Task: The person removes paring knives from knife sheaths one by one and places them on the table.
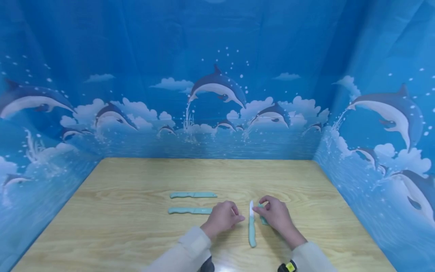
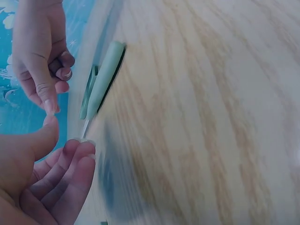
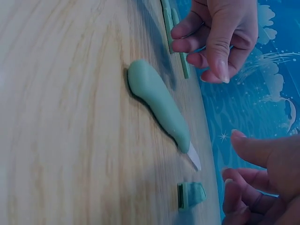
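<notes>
Apparently the work is at the point where a small bare knife (image 1: pixel 252 231) and its green cover (image 3: pixel 192 196) lie apart on the wooden table (image 1: pixel 119 234), and the person's hands are poised over them. The knife lies between the hands, its handle (image 3: pixel 159 101) toward the person and its pale blade (image 1: pixel 251 210) pointing away; the cover rests just beside the blade, on the right, its mouth facing the person's side. The left hand (image 1: pixel 222 217) hovers left of the knife with its thumb and fingers loosely bent and apart, pinching nothing. The right hand (image 1: pixel 276 216) hangs near the cover, thumb and fingertips spread, and it too grips nothing. Farther left, two more knives (image 1: pixel 193 195) lie roughly parallel, green along their whole visible length and so seemingly covered; the left hand partly hides the nearer one in the head view. As a judgement, the next move calls for a firm hold on the handle and a careful pinch on the cover's sides, with fingers clear of the bare edge.
</notes>
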The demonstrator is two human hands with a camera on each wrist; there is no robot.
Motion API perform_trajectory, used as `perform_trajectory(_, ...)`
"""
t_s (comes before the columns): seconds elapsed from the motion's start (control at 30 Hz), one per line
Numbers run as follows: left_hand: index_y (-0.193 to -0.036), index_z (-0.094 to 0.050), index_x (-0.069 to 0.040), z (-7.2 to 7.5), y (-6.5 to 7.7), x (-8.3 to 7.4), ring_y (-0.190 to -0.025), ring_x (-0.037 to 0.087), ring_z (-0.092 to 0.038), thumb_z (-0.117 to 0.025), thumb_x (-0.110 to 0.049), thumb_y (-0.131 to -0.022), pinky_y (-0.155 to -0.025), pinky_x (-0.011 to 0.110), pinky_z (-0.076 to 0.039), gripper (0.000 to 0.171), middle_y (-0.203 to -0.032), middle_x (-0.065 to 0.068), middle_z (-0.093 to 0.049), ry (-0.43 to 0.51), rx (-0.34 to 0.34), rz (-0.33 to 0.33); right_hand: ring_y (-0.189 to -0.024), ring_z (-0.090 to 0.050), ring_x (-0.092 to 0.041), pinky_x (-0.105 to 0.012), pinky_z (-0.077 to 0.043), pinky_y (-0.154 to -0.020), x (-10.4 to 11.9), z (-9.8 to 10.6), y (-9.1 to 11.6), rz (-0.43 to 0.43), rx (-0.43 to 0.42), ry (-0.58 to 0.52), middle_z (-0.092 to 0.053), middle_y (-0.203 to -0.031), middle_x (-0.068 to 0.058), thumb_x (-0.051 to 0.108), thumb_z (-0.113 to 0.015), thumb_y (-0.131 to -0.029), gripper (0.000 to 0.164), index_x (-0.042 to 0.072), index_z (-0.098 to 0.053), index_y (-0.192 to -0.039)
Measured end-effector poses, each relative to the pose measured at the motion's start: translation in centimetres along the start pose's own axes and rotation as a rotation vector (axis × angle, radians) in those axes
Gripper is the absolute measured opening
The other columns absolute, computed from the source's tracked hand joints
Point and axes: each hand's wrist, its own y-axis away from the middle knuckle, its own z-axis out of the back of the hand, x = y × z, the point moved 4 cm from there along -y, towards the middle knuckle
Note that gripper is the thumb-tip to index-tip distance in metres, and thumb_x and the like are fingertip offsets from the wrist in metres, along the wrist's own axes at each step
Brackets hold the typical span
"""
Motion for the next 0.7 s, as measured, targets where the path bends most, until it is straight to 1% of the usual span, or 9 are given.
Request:
perform_trajectory(0.13,-0.088,-0.063,-0.006,0.7,0.0,0.2,-0.054,0.012,-0.059,-0.075,-0.023,-0.085,-0.049,0.024,-0.049,0.021,-0.066,0.001,-0.065,0.029,0.013,-0.008,-0.057,-0.051,-0.012,-0.024,-0.042,-0.05,0.4,-0.2,0.0,0.02,-0.016,-0.025,-0.059,-0.067,0.001,0.023,-0.08,-0.081,0.033,0.002,-0.067,-0.103)
perform_trajectory(0.27,-0.092,-0.065,-0.005,1.6,-0.2,0.6,-0.058,0.016,-0.063,-0.074,-0.022,-0.087,-0.054,0.028,-0.053,0.02,-0.072,0.003,-0.068,0.041,0.004,-0.008,-0.058,-0.05,-0.012,-0.025,-0.043,-0.051,0.8,-0.3,-0.1,0.037,-0.027,-0.023,-0.058,-0.068,0.001,0.022,-0.08,-0.08,0.033,0.002,-0.067,-0.103)
perform_trajectory(0.43,-0.092,-0.065,-0.006,2.7,-0.4,1.1,-0.059,0.016,-0.062,-0.073,-0.022,-0.088,-0.054,0.028,-0.052,0.019,-0.071,0.003,-0.068,0.022,-0.02,0.005,-0.058,-0.049,-0.012,-0.024,-0.042,-0.052,1.2,-0.5,-0.2,0.034,-0.026,-0.023,-0.058,-0.07,0.001,0.021,-0.081,-0.08,0.032,0.003,-0.067,-0.103)
perform_trajectory(0.7,-0.097,-0.064,-0.004,4.4,-0.6,1.8,-0.061,0.017,-0.063,-0.073,-0.022,-0.088,-0.052,0.028,-0.051,0.022,-0.071,0.002,-0.067,-0.021,-0.068,0.034,-0.06,-0.051,-0.011,-0.024,-0.042,-0.053,2.2,-0.9,-0.1,0.068,-0.021,-0.044,-0.059,-0.069,0.003,0.021,-0.081,-0.079,0.032,0.003,-0.067,-0.102)
